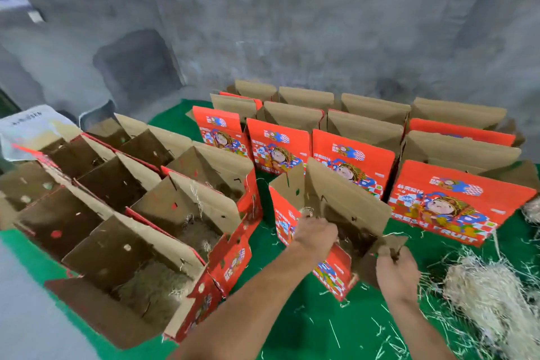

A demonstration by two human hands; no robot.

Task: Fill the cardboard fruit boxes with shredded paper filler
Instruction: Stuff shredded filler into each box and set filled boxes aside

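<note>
Concrete wall [321, 23] fills the upper half of the view, grey and patchy. Below it a green mat [315, 327] covers the floor, scattered with loose pale strands. Rows of red printed fruit boxes [350, 152] stand upright at centre and right, brown flaps raised, none touching the hands. To the left, a second block of open boxes [122, 213] lies tilted toward the camera; the nearest two show shredded paper filler [157, 278] in their bottoms, those further back look dark and their contents cannot be made out. One open box [330, 213] stands apart between the two groups, directly ahead of the arms, tall back flap upright. A heap of shredded paper [491, 292] sits on the mat at lower right, near the right arm. Left hand [317, 235] is inside the box mouth, fingers curled down; what they hold is hidden. Right hand [397, 269] pinches the box's right side flap [388, 241] with a few strands at the fingertips.
</note>
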